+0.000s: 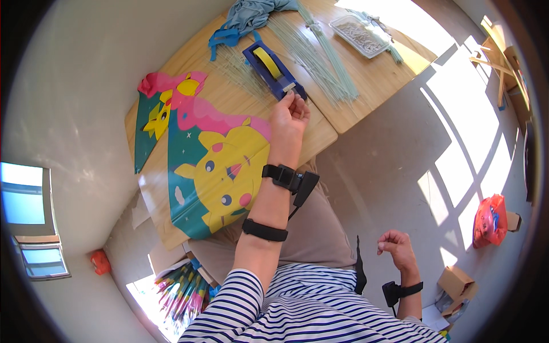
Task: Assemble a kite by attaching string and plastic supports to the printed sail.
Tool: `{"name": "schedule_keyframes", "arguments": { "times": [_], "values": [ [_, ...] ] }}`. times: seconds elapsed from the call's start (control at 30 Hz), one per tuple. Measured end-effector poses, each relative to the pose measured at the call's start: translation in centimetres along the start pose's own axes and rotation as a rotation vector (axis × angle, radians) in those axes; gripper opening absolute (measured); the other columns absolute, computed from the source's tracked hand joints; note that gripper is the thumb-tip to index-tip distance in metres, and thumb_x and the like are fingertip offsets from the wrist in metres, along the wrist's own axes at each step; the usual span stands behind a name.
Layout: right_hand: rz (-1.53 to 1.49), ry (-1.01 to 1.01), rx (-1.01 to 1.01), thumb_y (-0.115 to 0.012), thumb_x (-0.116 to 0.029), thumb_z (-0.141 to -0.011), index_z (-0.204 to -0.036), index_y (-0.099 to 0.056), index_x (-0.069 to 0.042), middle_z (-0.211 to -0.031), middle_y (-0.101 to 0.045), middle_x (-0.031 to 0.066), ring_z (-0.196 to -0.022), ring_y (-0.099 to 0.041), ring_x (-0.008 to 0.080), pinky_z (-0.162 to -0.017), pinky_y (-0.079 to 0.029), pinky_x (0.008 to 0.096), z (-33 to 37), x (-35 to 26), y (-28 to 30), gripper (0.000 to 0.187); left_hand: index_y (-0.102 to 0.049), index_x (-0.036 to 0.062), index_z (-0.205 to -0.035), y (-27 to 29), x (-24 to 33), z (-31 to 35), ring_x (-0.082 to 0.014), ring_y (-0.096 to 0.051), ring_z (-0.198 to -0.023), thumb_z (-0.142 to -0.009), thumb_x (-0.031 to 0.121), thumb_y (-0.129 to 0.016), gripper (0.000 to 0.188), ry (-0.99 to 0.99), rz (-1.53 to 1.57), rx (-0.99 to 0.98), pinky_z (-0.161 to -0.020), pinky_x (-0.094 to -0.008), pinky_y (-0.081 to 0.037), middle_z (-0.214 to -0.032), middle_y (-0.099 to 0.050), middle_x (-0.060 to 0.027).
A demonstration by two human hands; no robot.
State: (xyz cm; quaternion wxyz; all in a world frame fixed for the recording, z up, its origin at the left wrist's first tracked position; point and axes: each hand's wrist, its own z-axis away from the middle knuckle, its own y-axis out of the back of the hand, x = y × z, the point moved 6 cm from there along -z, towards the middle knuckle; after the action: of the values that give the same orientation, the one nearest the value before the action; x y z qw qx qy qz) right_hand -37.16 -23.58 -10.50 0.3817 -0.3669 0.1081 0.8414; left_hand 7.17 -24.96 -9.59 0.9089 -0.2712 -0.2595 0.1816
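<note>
My left hand [291, 113] reaches over the table to the cutter end of a blue tape dispenser [280, 80]. Its fingers are bent and pinched together at the end of the tape; the piece between them is barely visible. A roll of yellow tape [267, 62] sits in the dispenser. Under my left forearm lies a green and pink printed sheet [184, 197] with a large yellow cartoon face, partly hidden by the arm. My right hand [398, 247] hangs off the table, to the right of my lap. Thumb and forefinger are pressed together there, and anything held is too small to make out.
Thin pale rods [311, 57] lie loose and bundled on the wooden table [380, 80]. Beyond them are a plastic tray of small pieces [361, 35] and blue cloth [251, 16]. Folded colourful sheets [183, 291] fill a box at lower left. A red bag [490, 220] stands on the floor.
</note>
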Motion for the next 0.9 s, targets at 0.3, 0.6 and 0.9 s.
{"name": "schedule_keyframes", "arguments": {
  "times": [0.3,0.6,0.9],
  "values": [
    [0.054,0.023,0.047,-0.063,0.005,-0.079,-0.081,-0.064,0.002,-0.07,-0.063,0.0056,-0.064,-0.062,0.0147,-0.064,-0.052,0.0277,-0.5,0.1,-0.4,0.004,-0.06,0.0027,-0.093,-0.6,-0.2,1.1,-0.0134,-0.058,-0.072,-0.092,0.003,-0.063,0.003,-0.091,-0.071,0.008,-0.07,-0.0302,-0.048,-0.083,-0.061,-0.0042],
    [0.208,0.057,0.158,-0.062,0.006,-0.079,-0.078,-0.062,0.001,-0.069,-0.062,0.0046,-0.06,-0.061,0.0143,-0.061,-0.052,0.0278,-0.5,2.6,1.2,0.005,-0.061,0.0039,-0.096,1.5,-2.2,0.2,-0.0172,-0.059,-0.076,-0.09,0.002,-0.066,0.008,-0.002,-0.043,-0.045,-0.071,-0.0356,-0.052,-0.085,-0.062,-0.0059],
    [0.137,0.165,0.119,-0.062,0.006,-0.08,-0.082,-0.061,0.0,-0.07,-0.062,0.0042,-0.064,-0.061,0.0135,-0.063,-0.052,0.0272,-0.8,1.6,0.2,0.006,-0.059,0.0079,-0.11,-0.7,5.0,10.4,-0.0178,-0.064,-0.081,-0.087,-0.002,-0.069,0.027,-0.181,-0.167,-0.519,-0.076,-0.0372,-0.057,-0.09,-0.064,-0.0058]
  ]
}}
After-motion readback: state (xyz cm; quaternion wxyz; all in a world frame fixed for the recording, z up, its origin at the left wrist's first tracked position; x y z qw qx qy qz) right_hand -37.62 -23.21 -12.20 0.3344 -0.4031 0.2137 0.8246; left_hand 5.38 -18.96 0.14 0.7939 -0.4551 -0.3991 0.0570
